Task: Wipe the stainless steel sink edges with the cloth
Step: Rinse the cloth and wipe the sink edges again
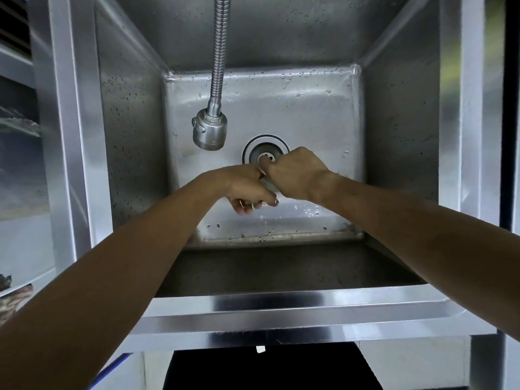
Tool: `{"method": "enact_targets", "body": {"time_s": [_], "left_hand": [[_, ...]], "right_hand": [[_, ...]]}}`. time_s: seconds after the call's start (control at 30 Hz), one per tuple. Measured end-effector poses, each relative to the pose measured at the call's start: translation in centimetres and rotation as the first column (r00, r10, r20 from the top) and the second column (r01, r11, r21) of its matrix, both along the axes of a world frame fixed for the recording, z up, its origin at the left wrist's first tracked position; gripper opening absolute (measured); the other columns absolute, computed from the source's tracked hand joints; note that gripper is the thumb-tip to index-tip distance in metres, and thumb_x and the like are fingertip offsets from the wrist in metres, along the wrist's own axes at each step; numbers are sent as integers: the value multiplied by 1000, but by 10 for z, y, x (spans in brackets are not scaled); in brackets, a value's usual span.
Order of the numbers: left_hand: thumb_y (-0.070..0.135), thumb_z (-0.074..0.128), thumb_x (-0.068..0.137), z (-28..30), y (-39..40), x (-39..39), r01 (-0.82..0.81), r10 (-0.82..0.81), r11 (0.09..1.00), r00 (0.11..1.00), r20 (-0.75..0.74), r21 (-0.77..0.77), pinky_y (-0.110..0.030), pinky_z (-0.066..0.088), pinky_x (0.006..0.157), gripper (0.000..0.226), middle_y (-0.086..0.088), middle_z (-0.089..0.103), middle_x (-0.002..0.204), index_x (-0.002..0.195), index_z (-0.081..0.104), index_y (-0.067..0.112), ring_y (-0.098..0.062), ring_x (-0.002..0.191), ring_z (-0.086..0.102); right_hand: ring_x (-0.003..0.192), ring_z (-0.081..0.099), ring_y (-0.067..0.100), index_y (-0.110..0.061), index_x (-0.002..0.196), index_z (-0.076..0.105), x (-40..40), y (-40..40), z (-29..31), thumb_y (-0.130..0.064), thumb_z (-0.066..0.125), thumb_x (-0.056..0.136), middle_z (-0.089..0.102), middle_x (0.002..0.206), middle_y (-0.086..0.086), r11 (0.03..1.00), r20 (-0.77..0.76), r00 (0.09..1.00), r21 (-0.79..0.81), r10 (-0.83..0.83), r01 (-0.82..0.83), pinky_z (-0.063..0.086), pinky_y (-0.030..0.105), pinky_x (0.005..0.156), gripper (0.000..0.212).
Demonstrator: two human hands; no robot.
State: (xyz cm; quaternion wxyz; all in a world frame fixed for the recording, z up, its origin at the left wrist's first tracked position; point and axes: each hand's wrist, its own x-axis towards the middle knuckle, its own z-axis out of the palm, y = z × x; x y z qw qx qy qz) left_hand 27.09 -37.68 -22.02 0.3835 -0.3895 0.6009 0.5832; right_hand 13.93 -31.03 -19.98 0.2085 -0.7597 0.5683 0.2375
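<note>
While both hands, left hand (247, 190) and right hand (295, 173), are clamped together on the twisted cloth (268, 184) mid-frame over the drain (266, 153), looks like wringing; next it needs carrying to the sink (281, 305) edges.

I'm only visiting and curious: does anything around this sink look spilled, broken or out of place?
Nothing looks broken or spilled. Water droplets dot the sink walls and floor, normal for washing. The spray head hangs over the basin, and both hands, left hand and right hand, grip a bunched cloth near the drain.
</note>
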Motion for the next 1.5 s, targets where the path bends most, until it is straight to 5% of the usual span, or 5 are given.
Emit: {"method": "enact_targets", "body": {"time_s": [0.27,0.43,0.73,1.17,1.5], "left_hand": [[29,81,85,7,-7,0,142,-148,982,989,33,128,-26,54,55,19,-3,65,71,87,70,14,-16,59,61],[44,82,75,-3,-14,5,265,-399,780,908,-126,-567,-32,56,73,30,0,70,85,94,76,21,-21,80,67],[10,77,79,-2,-11,14,45,-671,456,673,-310,-889,-41,57,59,40,-10,67,111,117,68,13,-35,81,71],[31,67,87,-10,-2,-2,401,-433,616,892,134,-678,-32,44,68,23,-5,69,97,104,72,17,-26,81,57],[26,58,92,-11,-2,-13,498,-510,765,856,88,-408,-29,45,66,21,0,57,79,72,56,18,-22,80,58]], "right_hand": [[99,60,29,-15,140,28,-4,25,15,-26,75,84,62,115,8,980,242,952,107,-186,165,39,33,73,73],[100,66,17,-22,128,49,-37,-4,16,-50,83,78,67,114,1,599,287,607,691,-741,405,54,36,89,67],[83,71,20,-9,111,65,-29,-7,-33,-30,75,88,73,100,8,23,71,283,985,-956,-168,59,30,70,33],[61,53,21,-13,69,51,5,-12,-35,-18,66,89,53,66,1,804,225,832,472,-507,363,36,25,50,25],[75,56,22,-18,96,67,4,3,-35,-13,56,87,57,80,-4,947,165,939,165,-301,274,39,29,63,15]]}}
